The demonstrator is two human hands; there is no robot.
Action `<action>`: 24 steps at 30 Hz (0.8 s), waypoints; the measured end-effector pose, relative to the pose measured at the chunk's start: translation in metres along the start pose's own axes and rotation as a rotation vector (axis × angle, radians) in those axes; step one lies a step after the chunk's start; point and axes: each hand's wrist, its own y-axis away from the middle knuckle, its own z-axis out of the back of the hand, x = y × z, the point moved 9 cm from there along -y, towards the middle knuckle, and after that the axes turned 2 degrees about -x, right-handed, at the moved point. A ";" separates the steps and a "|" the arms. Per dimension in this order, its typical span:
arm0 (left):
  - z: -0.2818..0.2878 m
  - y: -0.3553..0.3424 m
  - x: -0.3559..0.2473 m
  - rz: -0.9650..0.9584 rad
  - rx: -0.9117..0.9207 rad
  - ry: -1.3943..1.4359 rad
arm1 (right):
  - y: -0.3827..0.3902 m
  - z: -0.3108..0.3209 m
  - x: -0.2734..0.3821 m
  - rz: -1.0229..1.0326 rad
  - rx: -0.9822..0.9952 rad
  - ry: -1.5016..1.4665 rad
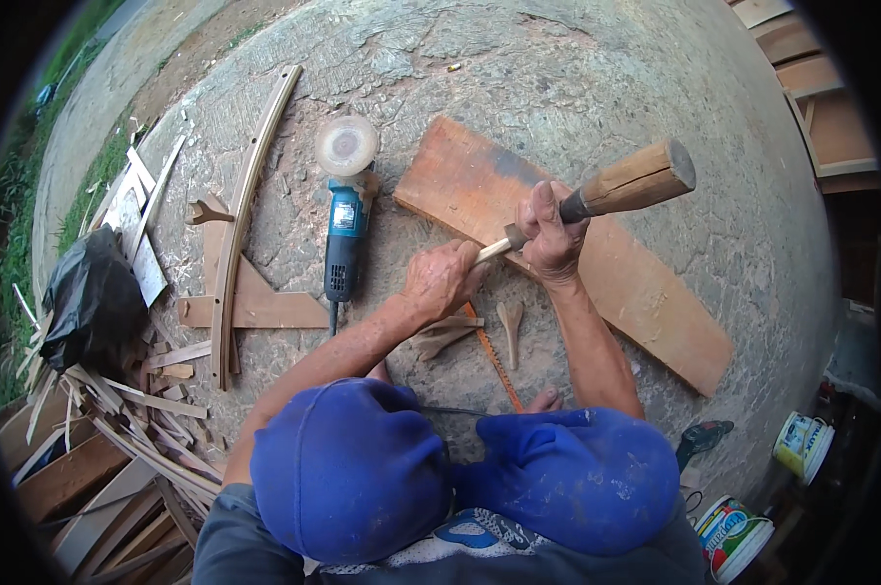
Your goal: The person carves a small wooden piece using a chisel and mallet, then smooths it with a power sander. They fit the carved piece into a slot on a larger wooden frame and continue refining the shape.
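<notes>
My right hand (555, 234) is closed round the dark lower part of a tool with a thick, cracked wooden handle (640, 181), which points up to the right. My left hand (442, 279) grips a pale wooden stick (494, 251) that runs up to a dull metal collar beside my right hand. Whether stick and tool are one piece, I cannot tell. Both hands are above the near edge of a thick reddish-brown plank (655, 302), which lies slantwise on the ground. Between my forearms are a pale, bone-shaped wooden piece (510, 331) and an orange, dark-marked strip (496, 359).
Left of the plank lies a teal angle grinder (345, 219), disc outward. Beyond it are a long curved wooden strip (248, 200) and a flat wooden piece (280, 310). A black plastic bag (95, 297) and heaped offcuts fill the left side. Paint buckets (802, 446) stand at right.
</notes>
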 end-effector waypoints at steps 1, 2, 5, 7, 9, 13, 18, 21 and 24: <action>-0.002 -0.003 0.005 0.027 0.024 0.051 | 0.000 -0.003 0.000 0.010 0.027 0.016; -0.005 -0.004 0.013 0.068 0.076 0.071 | 0.002 -0.005 0.000 0.021 0.053 0.033; -0.003 -0.002 0.016 0.088 0.057 0.165 | 0.000 -0.011 0.004 0.038 0.091 -0.016; 0.000 -0.004 0.008 0.104 0.098 0.202 | 0.009 -0.004 0.003 0.057 0.079 0.006; -0.003 -0.004 0.011 0.130 0.138 0.213 | 0.009 -0.002 0.005 0.117 0.080 0.088; -0.010 0.000 0.019 0.137 0.046 0.199 | -0.002 0.008 -0.015 -0.094 0.024 0.056; -0.009 -0.002 0.024 0.211 0.063 0.341 | -0.001 -0.005 -0.002 0.017 0.054 0.027; -0.021 -0.005 0.034 0.296 0.116 0.614 | -0.001 -0.003 -0.003 0.011 0.049 0.036; -0.024 -0.005 0.036 0.351 0.137 0.714 | 0.006 -0.003 -0.001 -0.026 0.020 -0.025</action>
